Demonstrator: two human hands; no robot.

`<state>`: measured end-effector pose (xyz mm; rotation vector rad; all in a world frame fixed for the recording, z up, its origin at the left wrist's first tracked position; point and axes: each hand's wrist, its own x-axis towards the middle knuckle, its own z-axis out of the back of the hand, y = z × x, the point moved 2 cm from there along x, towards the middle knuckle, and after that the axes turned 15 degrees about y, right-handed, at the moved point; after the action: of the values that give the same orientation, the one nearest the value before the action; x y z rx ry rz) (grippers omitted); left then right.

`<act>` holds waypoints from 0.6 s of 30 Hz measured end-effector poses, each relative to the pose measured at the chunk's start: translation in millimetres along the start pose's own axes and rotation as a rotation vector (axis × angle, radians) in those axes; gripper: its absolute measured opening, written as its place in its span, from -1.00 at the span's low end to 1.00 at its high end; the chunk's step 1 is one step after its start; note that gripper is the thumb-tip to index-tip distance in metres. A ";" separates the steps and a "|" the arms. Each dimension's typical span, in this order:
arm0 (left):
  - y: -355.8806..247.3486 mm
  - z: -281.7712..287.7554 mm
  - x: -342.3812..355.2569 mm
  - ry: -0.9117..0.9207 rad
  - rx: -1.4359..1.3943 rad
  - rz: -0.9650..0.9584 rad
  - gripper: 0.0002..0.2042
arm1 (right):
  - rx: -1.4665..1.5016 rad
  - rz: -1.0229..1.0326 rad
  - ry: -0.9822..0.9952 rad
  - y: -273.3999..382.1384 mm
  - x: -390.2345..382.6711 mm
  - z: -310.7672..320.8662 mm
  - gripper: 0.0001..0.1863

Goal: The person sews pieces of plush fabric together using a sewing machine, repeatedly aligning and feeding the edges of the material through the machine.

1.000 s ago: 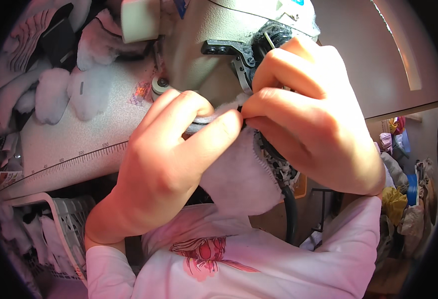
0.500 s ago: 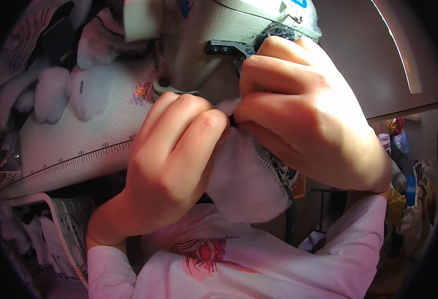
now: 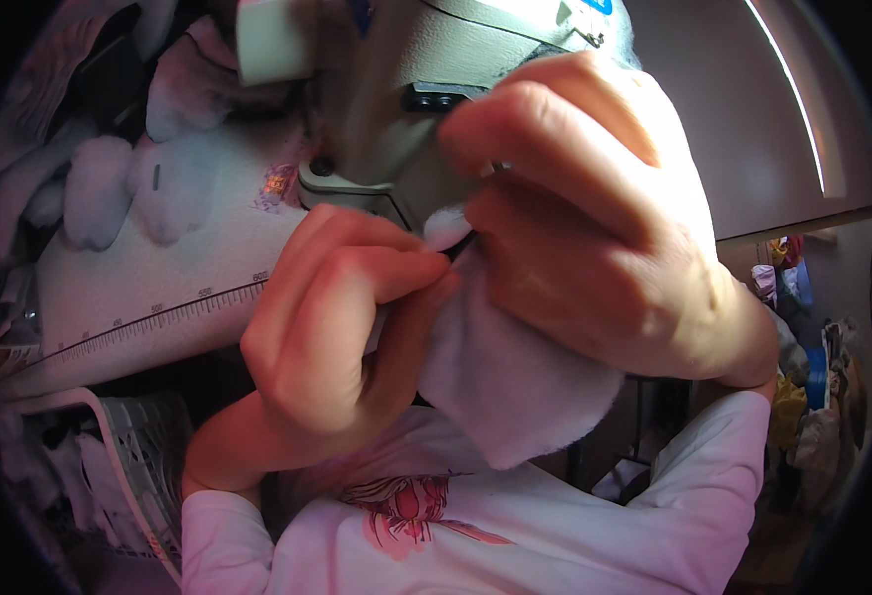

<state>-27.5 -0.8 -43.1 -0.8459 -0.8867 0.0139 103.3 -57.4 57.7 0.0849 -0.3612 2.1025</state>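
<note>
A piece of white fluffy fabric (image 3: 515, 382) hangs between my two hands in front of the pale sewing machine (image 3: 476, 45). My left hand (image 3: 327, 317) pinches the fabric's upper left edge between thumb and fingertips. Beside it, my right hand (image 3: 595, 218) is curled over the upper right part of the fabric, its thumb and lower fingers gripping it. A small dark strip shows at the edge between the two hands. Part of the machine's needle area is hidden behind my right hand.
Several white fluffy pieces (image 3: 173, 188) lie on the machine table (image 3: 109, 297), which has a ruler scale along its front edge. A white plastic basket (image 3: 143, 446) of fabric pieces stands at the lower left. Coloured bundles (image 3: 803, 387) are piled at the right.
The fabric has turned and swung slightly right and down, hiding its toothed-looking edge. My right hand has turned, with its upper fingers lifting; my left hand has shifted slightly down.
</note>
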 end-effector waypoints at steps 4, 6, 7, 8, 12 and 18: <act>5.0 -2.3 1.4 -0.058 0.015 -0.052 -0.77 | 0.046 -0.127 0.124 1.8 -9.6 -6.0 -0.73; 6.6 -2.5 0.2 -0.061 0.017 -0.072 -0.77 | 0.031 -0.153 0.175 2.1 -12.6 -6.4 -0.73; 8.5 -2.4 -0.6 -0.063 -0.065 -0.019 -0.77 | 0.030 -0.153 0.182 2.2 -12.5 -5.7 -0.73; 10.1 -2.1 -1.5 -0.066 -0.145 0.036 -0.76 | 0.030 -0.150 0.188 2.5 -11.9 -5.5 -0.73; 13.1 4.5 9.4 0.011 -0.064 0.030 -0.73 | 0.064 -0.121 0.230 3.0 -8.5 -2.7 -0.73; 14.9 7.8 16.0 0.116 -0.164 0.126 -0.83 | 0.050 -0.135 0.277 1.7 -9.2 0.5 -0.73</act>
<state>-17.6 19.9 -39.5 -1.0449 -0.7312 0.0018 106.7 -66.0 55.9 -0.1486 -0.1325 1.9569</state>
